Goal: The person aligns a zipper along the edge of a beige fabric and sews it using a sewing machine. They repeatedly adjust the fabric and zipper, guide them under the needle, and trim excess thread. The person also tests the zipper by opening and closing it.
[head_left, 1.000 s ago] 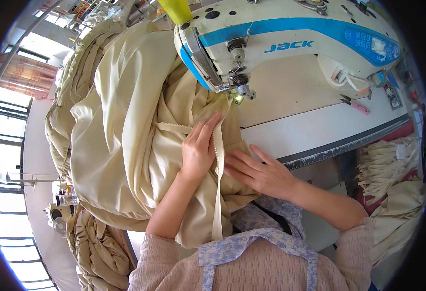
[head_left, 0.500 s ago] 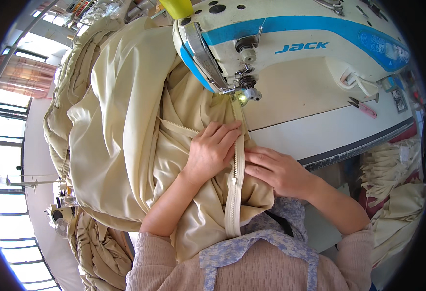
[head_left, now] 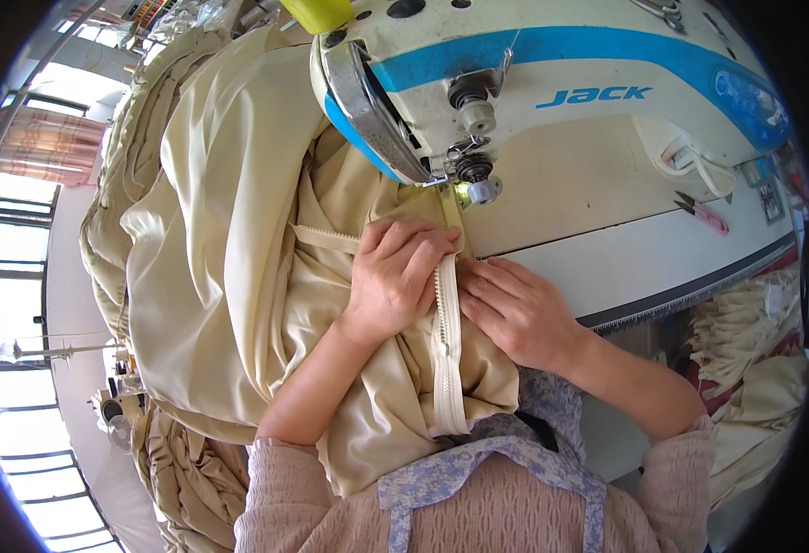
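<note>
A cream zipper (head_left: 448,373) runs down from the sewing machine's needle area (head_left: 450,192) across a large heap of beige satin-like cloth (head_left: 229,230). My left hand (head_left: 395,276) lies over the zipper just below the machine head, fingers curled and gripping its tape. At the zipper's right edge, my right hand (head_left: 522,311) has its fingers pressed together on the tape and cloth; the fingertips are partly hidden. Another strip of zipper teeth (head_left: 326,238) sticks out to the left of my left hand. The lower zipper end hangs towards my lap.
The white and blue sewing machine (head_left: 552,74) fills the upper right over its pale table (head_left: 598,244). Pink-handled thread snips (head_left: 704,214) lie on the table. Beige cloth piles stand at lower left (head_left: 192,470) and right (head_left: 759,396). A yellow container (head_left: 319,13) is at the top.
My right hand has moved slightly up and in against the zipper, its fingers drawing closer together. The lower zipper end has shifted a little towards the machine. My left hand stays on the zipper.
</note>
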{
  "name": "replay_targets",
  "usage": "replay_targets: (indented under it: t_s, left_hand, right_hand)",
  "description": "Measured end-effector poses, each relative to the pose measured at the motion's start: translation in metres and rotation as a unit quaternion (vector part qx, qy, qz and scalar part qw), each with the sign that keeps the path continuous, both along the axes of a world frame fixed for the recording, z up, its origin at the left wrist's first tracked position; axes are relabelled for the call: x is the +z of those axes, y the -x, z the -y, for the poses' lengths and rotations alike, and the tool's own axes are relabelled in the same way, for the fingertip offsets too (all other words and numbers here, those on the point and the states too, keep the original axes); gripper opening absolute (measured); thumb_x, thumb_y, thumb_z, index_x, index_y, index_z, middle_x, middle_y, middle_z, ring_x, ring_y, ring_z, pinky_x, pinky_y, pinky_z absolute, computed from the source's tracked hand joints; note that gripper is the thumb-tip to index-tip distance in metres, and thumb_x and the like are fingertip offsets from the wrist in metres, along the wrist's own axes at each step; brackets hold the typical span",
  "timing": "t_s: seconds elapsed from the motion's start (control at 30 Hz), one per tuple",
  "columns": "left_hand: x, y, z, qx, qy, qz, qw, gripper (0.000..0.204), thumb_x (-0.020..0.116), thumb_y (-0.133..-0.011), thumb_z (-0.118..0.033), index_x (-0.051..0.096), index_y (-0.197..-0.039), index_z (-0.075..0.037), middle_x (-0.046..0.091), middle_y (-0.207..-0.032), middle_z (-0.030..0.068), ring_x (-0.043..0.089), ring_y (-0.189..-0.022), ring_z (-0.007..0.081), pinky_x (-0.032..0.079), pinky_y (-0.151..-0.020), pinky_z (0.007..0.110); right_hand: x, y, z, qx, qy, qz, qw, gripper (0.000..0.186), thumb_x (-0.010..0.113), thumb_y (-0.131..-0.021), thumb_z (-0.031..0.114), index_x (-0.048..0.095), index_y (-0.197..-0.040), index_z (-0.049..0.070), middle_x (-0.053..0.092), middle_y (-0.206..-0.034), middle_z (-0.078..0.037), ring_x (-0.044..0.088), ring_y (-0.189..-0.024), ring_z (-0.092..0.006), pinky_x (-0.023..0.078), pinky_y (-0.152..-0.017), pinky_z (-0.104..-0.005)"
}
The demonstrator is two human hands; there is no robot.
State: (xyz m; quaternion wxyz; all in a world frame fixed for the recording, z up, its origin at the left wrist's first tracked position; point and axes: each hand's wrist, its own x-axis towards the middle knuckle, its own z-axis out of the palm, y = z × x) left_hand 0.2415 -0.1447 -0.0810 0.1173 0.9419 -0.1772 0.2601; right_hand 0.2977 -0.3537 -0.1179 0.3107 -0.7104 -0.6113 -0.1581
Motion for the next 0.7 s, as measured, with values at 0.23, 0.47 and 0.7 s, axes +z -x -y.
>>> replay_targets:
  t_s: [0.23, 0.47, 0.7]
  left_hand:
    - [-0.005, -0.005, 0.003, -0.020, -0.014, -0.005, 1.000, 0.017, 0.073, -0.080, -0.016, 0.066, -0.094, -0.009, 0.076, -0.108, 0.0002, 0.068, -0.101, 0.0210, 0.046, -0.089, 0.038]
    - [-0.011, -0.008, -0.001, -0.041, -0.028, 0.012, 0.999, 0.027, 0.076, -0.069, -0.015, 0.066, -0.093, -0.008, 0.073, -0.104, 0.0016, 0.065, -0.098, 0.0189, 0.046, -0.091, 0.039]
    - [-0.013, -0.023, -0.015, -0.052, -0.014, 0.004, 0.999, 0.024, 0.075, -0.073, -0.012, 0.066, -0.095, -0.006, 0.074, -0.104, 0.0039, 0.067, -0.096, 0.0204, 0.047, -0.090, 0.038]
  right_hand:
    - [-0.002, -0.001, 0.000, -0.016, 0.013, -0.010, 1.000, 0.023, 0.066, -0.085, 0.011, 0.073, -0.102, -0.003, 0.070, -0.113, -0.014, 0.066, -0.111, -0.0286, 0.052, -0.094, -0.0407]
    - [0.002, -0.002, -0.001, -0.011, 0.022, -0.010, 1.000, 0.021, 0.067, -0.087, 0.011, 0.073, -0.101, -0.003, 0.071, -0.113, -0.015, 0.067, -0.108, -0.0284, 0.053, -0.092, -0.0405]
    - [0.001, -0.015, -0.012, -0.035, 0.026, 0.014, 0.999, 0.020, 0.065, -0.087, 0.011, 0.073, -0.100, -0.002, 0.071, -0.113, -0.016, 0.067, -0.109, -0.0281, 0.053, -0.095, -0.0401]
